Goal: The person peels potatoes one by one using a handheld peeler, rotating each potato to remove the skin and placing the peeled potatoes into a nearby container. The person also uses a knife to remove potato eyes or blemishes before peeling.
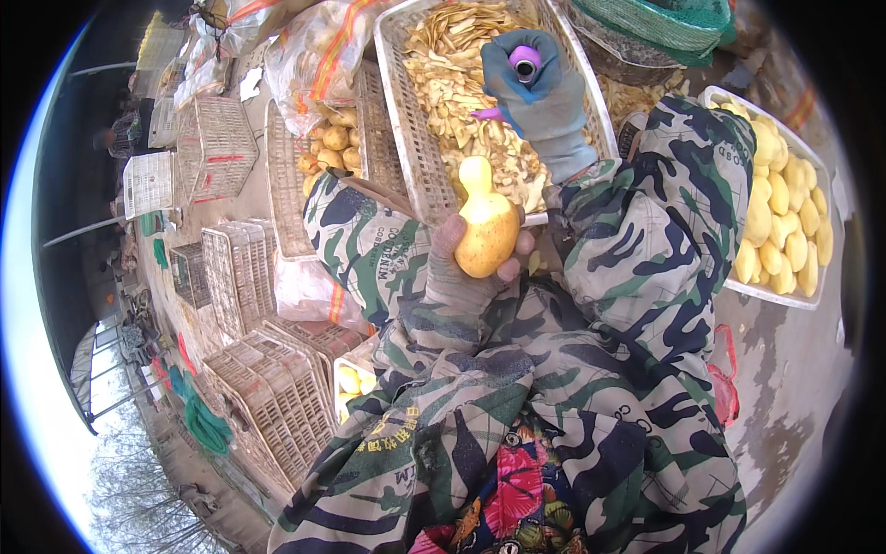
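My left hand (460,266), in a fingerless or worn glove, grips a knobbed potato (488,239) from below. The narrow upper end of that potato is pale and peeled, while brown-flecked skin covers its lower body. Ahead and to the right, my right hand (543,104) wears a blue-grey glove and is closed around the purple handle of a peeler (525,61). Part of the purple tool (488,114) sticks out on the left of the fist; its blade cannot be made out. Beneath both hands stands a white plastic crate (408,149) heaped with potato peelings (450,83).
On the right, a white crate (775,299) holds peeled potatoes (782,208). Unpeeled potatoes (336,142) fill a crate (287,187) at left. Stacked crates (277,395) stand farther left. A green mesh net (664,31) covers a tub at the upper right.
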Tool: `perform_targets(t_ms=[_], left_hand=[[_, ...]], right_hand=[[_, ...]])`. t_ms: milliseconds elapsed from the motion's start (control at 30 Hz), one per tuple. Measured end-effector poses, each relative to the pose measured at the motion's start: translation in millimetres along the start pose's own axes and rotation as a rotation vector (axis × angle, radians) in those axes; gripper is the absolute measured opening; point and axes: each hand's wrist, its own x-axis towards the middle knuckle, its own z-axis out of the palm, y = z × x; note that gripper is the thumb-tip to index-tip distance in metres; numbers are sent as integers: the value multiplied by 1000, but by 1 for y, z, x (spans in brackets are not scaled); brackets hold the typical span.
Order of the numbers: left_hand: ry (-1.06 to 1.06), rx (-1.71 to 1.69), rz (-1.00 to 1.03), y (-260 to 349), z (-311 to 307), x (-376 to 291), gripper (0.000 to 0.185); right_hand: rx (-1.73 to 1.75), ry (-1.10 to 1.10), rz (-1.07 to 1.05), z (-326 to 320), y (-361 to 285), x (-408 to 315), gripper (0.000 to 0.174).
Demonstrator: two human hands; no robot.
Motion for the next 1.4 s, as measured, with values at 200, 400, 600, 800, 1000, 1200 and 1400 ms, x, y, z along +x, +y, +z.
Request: perform_targets(t_ms=[200,400,600,800,1000,1200,1400], left_hand=[[-62,-445,-93,8,-2,8,81],[-137,-394,-275,16,-9,5,78],[3,-79,-286,-3,4,3,82],[-70,49,-251,-12,8,-3,69],[75,264,-96,3,9,3,78],[345,950,225,31,-3,2,82],[249,1227,497,22,-6,17,80]], right_hand=[[275,391,226,-29,27,13,25],[252,-158,352,-18,-39,-21,17],[115,-285,278,-9,-46,-28,17],[221,6,86,-10,14,5,20],[319,222,324,-49,30,12,30],[340,73,436,-34,-35,-7,19],[65,251,473,-44,-10,-4,26]])
